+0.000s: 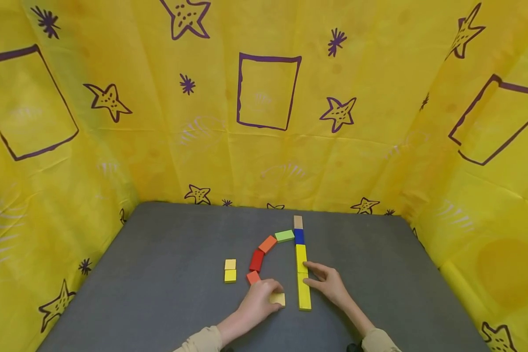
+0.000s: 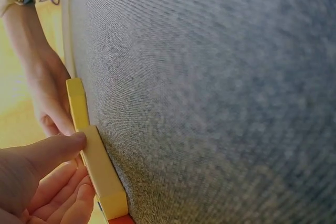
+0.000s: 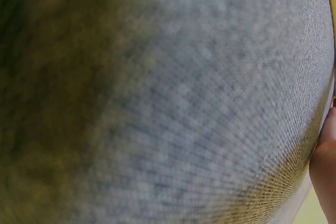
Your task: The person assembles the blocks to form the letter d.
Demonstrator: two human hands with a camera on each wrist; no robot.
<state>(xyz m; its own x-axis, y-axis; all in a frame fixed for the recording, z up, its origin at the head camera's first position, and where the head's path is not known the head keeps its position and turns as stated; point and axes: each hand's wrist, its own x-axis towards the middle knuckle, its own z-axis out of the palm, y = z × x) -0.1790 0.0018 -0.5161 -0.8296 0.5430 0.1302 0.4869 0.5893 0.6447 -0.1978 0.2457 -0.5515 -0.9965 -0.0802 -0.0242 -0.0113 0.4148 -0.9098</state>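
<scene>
My left hand (image 1: 258, 299) pinches a pale cream block (image 1: 279, 299) between thumb and fingers, low over the grey table, at the near end of a curved row. In the left wrist view the thumb presses one edge of this block (image 2: 104, 169). The curve runs from an orange-red block (image 1: 253, 277) through a red block (image 1: 256, 260) and an orange block (image 1: 268, 244) to a green block (image 1: 284, 236). My right hand (image 1: 332, 286) touches the right side of the straight row with thumb and index finger, at two long yellow blocks (image 1: 301, 258) laid end to end.
Beyond the yellow blocks, the straight row continues with a blue block (image 1: 299, 237) and a tan block (image 1: 298, 222). Left of the curve lie a small cream block (image 1: 231, 264) and a yellow block (image 1: 230, 276), touching. Yellow patterned cloth (image 1: 264, 161) walls the grey table (image 1: 176, 254).
</scene>
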